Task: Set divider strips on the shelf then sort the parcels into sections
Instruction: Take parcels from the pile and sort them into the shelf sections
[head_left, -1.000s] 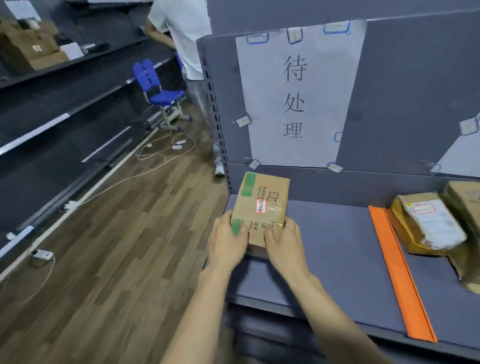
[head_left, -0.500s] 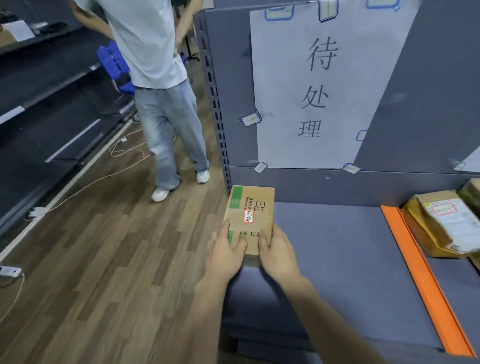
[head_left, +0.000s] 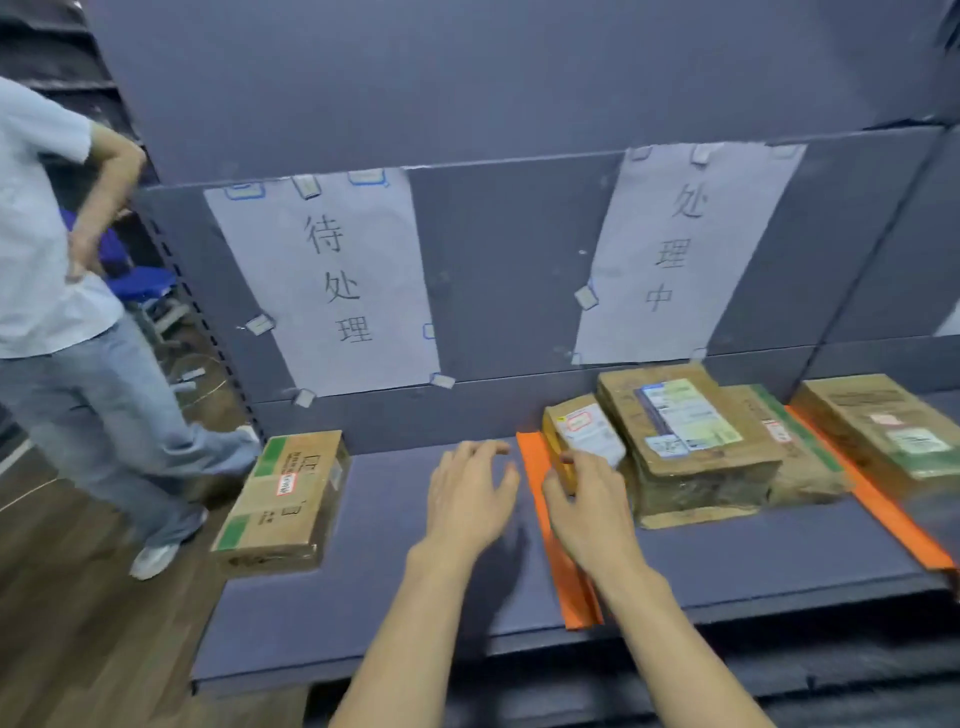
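Sorting step in hand. Right hand (head_left: 587, 499) pinches the small labelled parcel (head_left: 584, 431) just right of the orange divider strip (head_left: 535, 467); left hand (head_left: 470, 493) hovers spread, holding nothing. Next move likely requires lifting it leftward across the strip.

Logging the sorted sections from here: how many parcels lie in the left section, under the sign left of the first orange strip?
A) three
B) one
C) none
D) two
B: only the green-taped cardboard box lies left of the first orange divider strip; the other parcels sit to that strip's right, where the right hand is reaching.
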